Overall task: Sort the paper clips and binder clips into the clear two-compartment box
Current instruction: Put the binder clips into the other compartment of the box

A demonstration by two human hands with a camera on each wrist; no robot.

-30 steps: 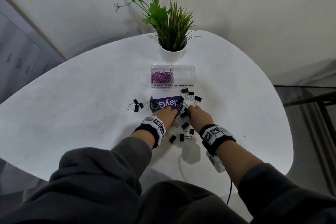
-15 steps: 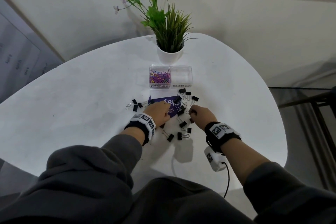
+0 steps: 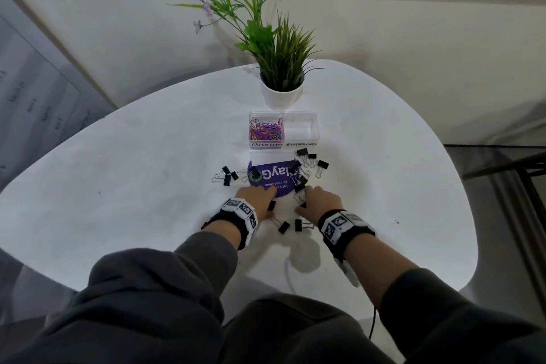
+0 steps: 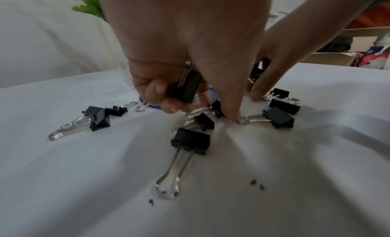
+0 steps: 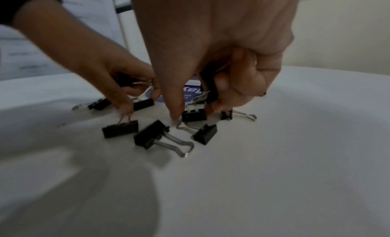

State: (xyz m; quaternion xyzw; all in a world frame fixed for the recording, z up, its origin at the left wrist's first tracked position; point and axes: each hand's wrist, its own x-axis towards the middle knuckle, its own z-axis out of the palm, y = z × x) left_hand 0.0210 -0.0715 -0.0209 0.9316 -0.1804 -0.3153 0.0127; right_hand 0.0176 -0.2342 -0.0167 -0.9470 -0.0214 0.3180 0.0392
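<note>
— So where are the binder clips sitting?
— Mostly they are lying loose on the white table, scattered around a purple card just in front of the clear box. Coloured paper clips are filling its left compartment, labelled for them; the right one, labelled for binder clips, is looking bare.
— And the hands?
— The left hand is curling its fingers round one black binder clip against the palm while its thumb is pressing down among the clips on the table. The right hand is likewise clutching a black clip in curled fingers, its thumb tip reaching down beside another clip.
— Anything beyond the box?
— A potted plant is standing just behind it, near the table's far edge.
</note>
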